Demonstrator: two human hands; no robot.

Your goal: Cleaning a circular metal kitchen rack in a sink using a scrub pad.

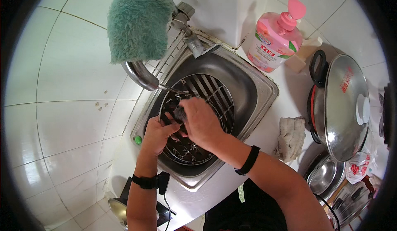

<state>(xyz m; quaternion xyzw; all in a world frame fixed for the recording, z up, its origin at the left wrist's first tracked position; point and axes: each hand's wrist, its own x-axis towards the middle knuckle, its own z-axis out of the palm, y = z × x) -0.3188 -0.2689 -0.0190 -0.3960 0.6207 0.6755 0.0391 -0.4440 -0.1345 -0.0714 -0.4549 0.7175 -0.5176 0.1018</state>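
Observation:
A round metal grill rack [221, 102] with dark slats and a wire rim lies tilted inside the stainless steel sink [245, 85]. My left hand [159, 133] grips the rack at its left side, thumb on top. Over the rack, my right hand [200, 118] holds a dark scouring pad [180, 114], which looks like steel wool and is partly hidden by the fingers. A thin stream of water [173, 90] runs from the curved faucet spout [141, 76] onto the rack, just beyond my right hand.
A green fluffy cloth [139, 25] hangs over the faucet. Right of the sink stand a pink pump bottle [274, 42], a folded grey rag [291, 138] and a pan with a glass lid [345, 107]. Metal bowls [322, 175] sit nearer me. A tiled wall [71, 66] rises at left.

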